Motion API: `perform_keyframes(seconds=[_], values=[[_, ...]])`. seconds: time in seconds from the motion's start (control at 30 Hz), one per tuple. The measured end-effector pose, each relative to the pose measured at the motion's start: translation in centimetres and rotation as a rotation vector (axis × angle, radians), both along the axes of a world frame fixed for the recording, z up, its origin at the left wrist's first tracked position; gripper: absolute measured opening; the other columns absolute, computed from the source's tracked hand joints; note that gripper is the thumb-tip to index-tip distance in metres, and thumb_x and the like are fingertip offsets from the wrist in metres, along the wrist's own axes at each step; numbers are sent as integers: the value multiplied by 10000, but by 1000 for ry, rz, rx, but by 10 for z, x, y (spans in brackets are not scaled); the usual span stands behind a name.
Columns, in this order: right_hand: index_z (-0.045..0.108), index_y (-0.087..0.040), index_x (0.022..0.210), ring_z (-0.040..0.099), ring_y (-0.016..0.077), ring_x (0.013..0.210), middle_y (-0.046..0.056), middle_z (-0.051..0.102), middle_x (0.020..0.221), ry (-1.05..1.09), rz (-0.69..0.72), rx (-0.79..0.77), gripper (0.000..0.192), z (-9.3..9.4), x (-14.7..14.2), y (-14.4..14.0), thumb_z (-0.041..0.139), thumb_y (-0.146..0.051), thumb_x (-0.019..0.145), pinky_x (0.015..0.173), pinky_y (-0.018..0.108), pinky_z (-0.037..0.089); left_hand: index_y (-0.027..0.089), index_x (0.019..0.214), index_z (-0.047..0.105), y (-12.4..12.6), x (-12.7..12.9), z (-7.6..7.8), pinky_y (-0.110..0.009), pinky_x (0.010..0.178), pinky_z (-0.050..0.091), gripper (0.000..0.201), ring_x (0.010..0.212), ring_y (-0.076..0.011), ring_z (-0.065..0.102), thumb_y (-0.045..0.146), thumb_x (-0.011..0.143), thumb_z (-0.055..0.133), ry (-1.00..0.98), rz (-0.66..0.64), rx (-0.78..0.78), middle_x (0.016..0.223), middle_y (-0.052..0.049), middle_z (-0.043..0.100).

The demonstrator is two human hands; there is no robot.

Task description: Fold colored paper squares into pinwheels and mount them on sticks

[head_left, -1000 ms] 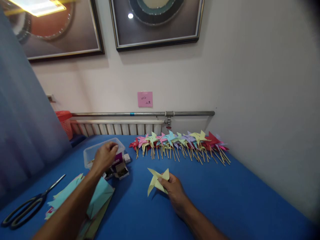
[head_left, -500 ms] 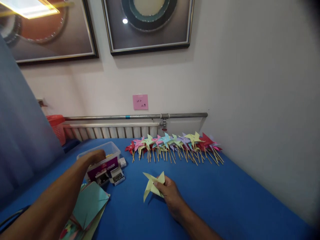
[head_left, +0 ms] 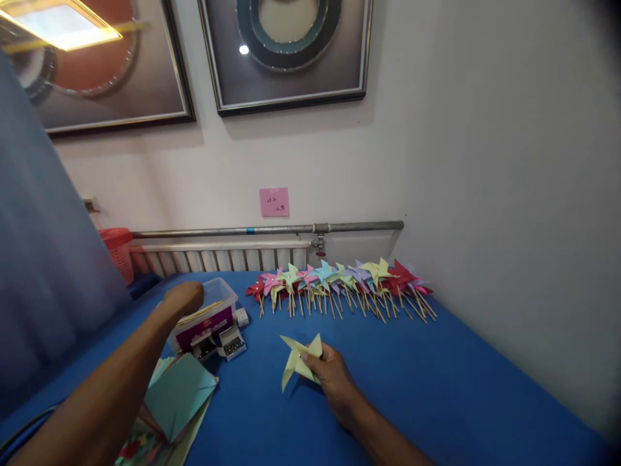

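Observation:
A pale yellow paper pinwheel [head_left: 294,362] is pinched in my right hand [head_left: 334,377], its thumb pressing near the pin at the centre. My left hand [head_left: 187,296] is over the clear plastic box [head_left: 220,288] with a purple label. Its fingers are turned away, so what they hold, if anything, is hidden. Thin wooden sticks [head_left: 204,312] lie in that box. In front of it stand small open boxes, one with metal pins [head_left: 235,345] inside. Below my left forearm lies a stack of coloured paper sheets [head_left: 179,395], light blue on top.
Finished pinwheels [head_left: 339,278] on sticks lie in a row at the back of the blue table [head_left: 388,388]. Behind them run a metal pipe [head_left: 359,227] and a radiator [head_left: 223,259] along the wall. A blue curtain [head_left: 53,259] and a red basket [head_left: 119,249] are at left.
My left hand has lifted a little within the box area, showing more of the sticks. My right hand keeps the pinwheel in nearly the same place. The view has tilted slightly.

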State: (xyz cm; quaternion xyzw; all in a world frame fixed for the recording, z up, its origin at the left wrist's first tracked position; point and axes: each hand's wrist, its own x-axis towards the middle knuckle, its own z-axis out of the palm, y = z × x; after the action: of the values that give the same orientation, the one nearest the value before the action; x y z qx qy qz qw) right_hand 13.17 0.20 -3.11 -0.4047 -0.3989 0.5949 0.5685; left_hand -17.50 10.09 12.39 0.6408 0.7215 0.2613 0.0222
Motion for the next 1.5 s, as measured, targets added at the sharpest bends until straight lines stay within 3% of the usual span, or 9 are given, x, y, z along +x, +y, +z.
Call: perform_keyframes(seconds=[0.1,0.17,0.23,0.33,0.43,0.6,0.77,1.13,1.5], values=[[679,-197,771,602,175,632,-11,685,678,20,-11,-5,239,4,0,-3,809,-355,648,627,280,470,159,783,713,-18,24,-9,-364,785,450,222,852,-295,656,287,814,534,54,-76,57,808,-132,715],[678,-199,794,615,179,648,-4,702,719,54,-33,-34,256,8,2,-5,815,-358,649,653,295,498,165,911,724,-31,53,-32,-310,721,456,270,767,-235,650,323,824,523,-244,-264,49,811,-92,713],[681,-195,825,639,188,676,5,718,754,71,-50,-59,287,10,4,-6,828,-360,642,676,305,515,158,956,701,-42,84,-63,-269,605,441,313,599,-176,594,385,803,551,-604,-421,-16,675,-35,655],[683,-186,846,668,207,720,19,733,786,84,-46,-65,338,12,7,-6,852,-366,616,669,302,526,150,857,661,-53,116,-104,-233,525,394,278,500,-124,519,397,735,629,-891,-433,-17,593,18,586],[684,-180,845,674,213,722,21,734,781,79,-61,-81,381,13,7,-4,877,-367,576,633,293,529,156,802,636,-58,123,-123,-217,487,343,237,468,-100,465,384,741,615,-942,-402,-40,576,35,561],[683,-181,835,650,178,652,17,731,768,70,-81,-138,387,16,5,-5,895,-357,564,619,290,537,157,825,640,-57,119,-129,-226,500,334,222,490,-105,447,356,790,549,-864,-414,-122,581,34,556],[686,-179,858,647,171,664,17,727,755,85,-89,-151,396,17,4,-6,901,-337,565,643,284,538,150,845,650,-59,128,-135,-232,506,309,249,486,-108,420,350,840,501,-808,-504,-211,547,34,536],[664,-182,835,611,145,621,-12,690,697,86,-70,-126,413,11,6,-2,913,-335,543,615,265,507,164,726,615,-78,144,-138,-218,542,347,163,562,-110,493,253,782,490,-712,-653,-371,612,25,587],[641,-190,811,576,130,604,-32,664,674,76,-83,-113,394,10,6,-4,893,-336,546,596,251,486,158,721,590,-81,146,-134,-216,505,314,155,507,-90,421,299,751,532,-836,-657,-426,577,40,544]])
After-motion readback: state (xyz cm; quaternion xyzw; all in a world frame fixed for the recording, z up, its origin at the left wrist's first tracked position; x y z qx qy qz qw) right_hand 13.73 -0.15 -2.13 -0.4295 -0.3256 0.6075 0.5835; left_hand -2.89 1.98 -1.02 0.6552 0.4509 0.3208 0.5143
